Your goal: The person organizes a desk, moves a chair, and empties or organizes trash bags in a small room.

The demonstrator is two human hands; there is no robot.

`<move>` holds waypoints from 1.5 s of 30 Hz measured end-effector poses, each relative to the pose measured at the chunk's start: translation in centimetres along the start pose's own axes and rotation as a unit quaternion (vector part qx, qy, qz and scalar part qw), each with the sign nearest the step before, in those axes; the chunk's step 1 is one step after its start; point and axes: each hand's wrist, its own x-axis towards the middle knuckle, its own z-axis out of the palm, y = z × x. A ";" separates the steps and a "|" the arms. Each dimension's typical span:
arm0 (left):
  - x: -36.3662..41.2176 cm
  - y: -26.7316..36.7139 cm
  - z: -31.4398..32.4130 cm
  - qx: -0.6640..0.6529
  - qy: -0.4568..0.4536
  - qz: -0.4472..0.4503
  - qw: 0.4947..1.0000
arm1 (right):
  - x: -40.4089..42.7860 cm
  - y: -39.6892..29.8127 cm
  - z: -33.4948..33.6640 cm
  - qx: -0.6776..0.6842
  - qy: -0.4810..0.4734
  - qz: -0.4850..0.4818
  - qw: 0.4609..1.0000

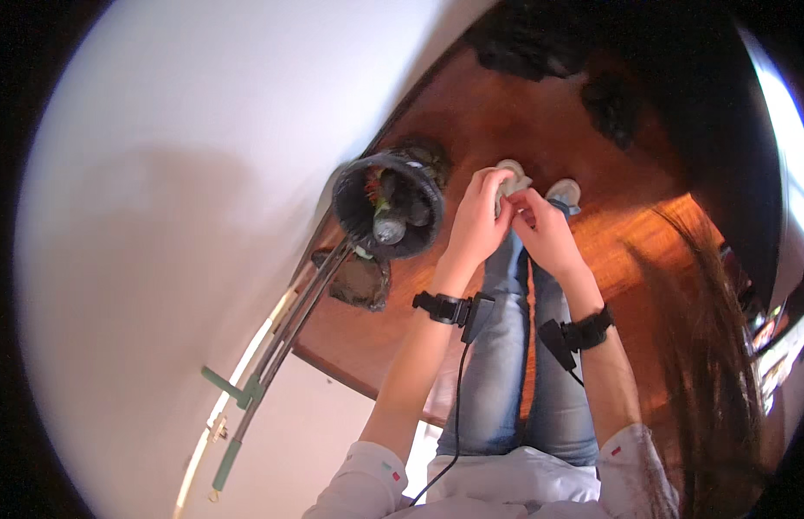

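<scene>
My left hand (480,217) and my right hand (545,227) meet in front of me, above my shoes, with their fingertips together. Something small may be between the fingertips, but I cannot tell. A light shoe (515,172) shows just behind my left fingers, and the other shoe (564,193) is beyond my right hand. To the left of my hands stands a bin with a dark bag lining (343,198), holding a crumpled silvery item (389,230) and other refuse. Each wrist wears a black strap with a small device.
Long handles with green grips (227,464) lean beside the bin along the white wall (149,227). A dark plastic bag (360,282) lies on the reddish wooden floor (340,331). Dark objects (610,107) lie farther ahead. Long hair hangs at the right.
</scene>
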 end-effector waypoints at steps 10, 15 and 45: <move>12.1 0.9 7.4 0.164 -0.134 0.031 0.977 | 3.1 12.7 -15.3 -0.028 0.095 0.104 0.990; 18.1 -2.9 9.0 0.107 -0.155 0.058 0.980 | 8.2 19.2 -18.4 -0.059 0.187 0.069 0.978; 12.2 4.8 5.3 -0.095 -0.141 -0.134 0.976 | 7.6 8.2 -10.1 0.454 0.010 0.020 0.891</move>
